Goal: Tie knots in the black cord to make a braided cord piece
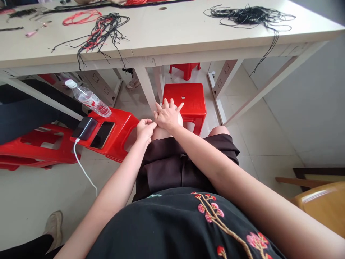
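One spread right hand (167, 114) over the knee (161, 134); left hand (146, 130) bunched beside it, can't tell if pinching; black cord bundle (248, 15) lies loose on tabletop (167, 30); progress unclear

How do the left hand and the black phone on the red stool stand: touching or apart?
Apart. The head view shows it plainly: a stretch of the red stool shows between the left hand and the black phone.
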Action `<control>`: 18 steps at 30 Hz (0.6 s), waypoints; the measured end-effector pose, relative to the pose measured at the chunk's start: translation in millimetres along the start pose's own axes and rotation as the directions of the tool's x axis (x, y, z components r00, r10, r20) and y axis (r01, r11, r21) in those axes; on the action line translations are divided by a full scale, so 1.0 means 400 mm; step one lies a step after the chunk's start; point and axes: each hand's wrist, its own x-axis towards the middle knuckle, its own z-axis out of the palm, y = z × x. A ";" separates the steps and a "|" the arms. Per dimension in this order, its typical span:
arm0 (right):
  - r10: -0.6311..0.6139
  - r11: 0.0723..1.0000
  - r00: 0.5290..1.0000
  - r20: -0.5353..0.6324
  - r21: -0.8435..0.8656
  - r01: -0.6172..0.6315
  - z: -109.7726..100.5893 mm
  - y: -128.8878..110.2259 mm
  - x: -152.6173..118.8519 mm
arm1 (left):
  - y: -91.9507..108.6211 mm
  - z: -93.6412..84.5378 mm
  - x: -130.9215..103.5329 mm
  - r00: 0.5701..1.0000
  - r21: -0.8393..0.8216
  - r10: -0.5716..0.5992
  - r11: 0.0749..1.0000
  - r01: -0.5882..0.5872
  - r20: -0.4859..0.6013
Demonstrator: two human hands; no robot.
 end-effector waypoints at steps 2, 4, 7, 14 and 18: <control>-0.006 1.000 1.000 -0.013 0.002 0.006 0.002 0.000 0.007 | 0.001 0.001 0.006 1.000 -0.012 -0.014 1.000 0.014 -0.001; 0.007 1.000 1.000 -0.021 0.008 -0.007 0.003 0.004 0.018 | 0.003 0.004 0.011 1.000 -0.022 -0.021 1.000 0.021 0.008; 0.046 0.999 0.999 -0.008 0.017 -0.045 0.003 0.013 0.039 | 0.010 0.013 0.015 0.999 -0.034 -0.034 0.999 0.035 0.027; 0.042 0.998 0.999 -0.025 0.036 -0.042 0.000 0.018 0.052 | 0.026 0.024 0.021 0.998 -0.056 -0.057 0.997 0.059 0.038; 0.058 0.998 0.998 0.001 0.037 -0.058 -0.009 0.017 0.052 | 0.029 0.025 0.023 0.995 -0.069 -0.080 0.994 0.083 0.054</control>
